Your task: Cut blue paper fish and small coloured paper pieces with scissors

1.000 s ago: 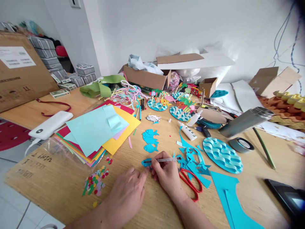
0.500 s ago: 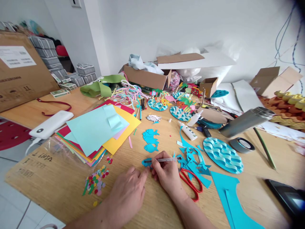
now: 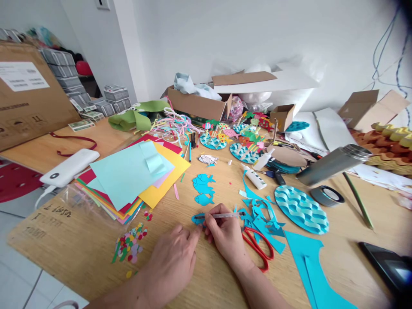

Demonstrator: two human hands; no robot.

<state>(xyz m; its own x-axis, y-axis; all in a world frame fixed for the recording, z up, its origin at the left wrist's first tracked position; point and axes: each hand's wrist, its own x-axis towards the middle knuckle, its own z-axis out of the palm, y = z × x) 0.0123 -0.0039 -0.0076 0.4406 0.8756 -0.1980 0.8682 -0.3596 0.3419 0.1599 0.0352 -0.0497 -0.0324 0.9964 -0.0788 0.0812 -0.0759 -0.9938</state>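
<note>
Pen [image 3: 229, 215] on a blue paper fish [image 3: 197, 219]
The fish lies on the tabletop [image 3: 93, 253] — right hand [image 3: 223, 236], its grip pinching the pen; left hand [image 3: 177, 253] loosely spread, just beside the fish — red scissors [image 3: 269, 253] near.

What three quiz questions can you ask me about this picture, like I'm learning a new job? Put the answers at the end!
1. Where is the pen?
A) beside the metal flask
B) held in the right hand
C) on top of the paper stack

2. True or false: the red-handled scissors are lying on the table, and nobody is holding them.

3. What colour is the small paper piece under the pen?

Key:
1. B
2. True
3. Blue
</note>
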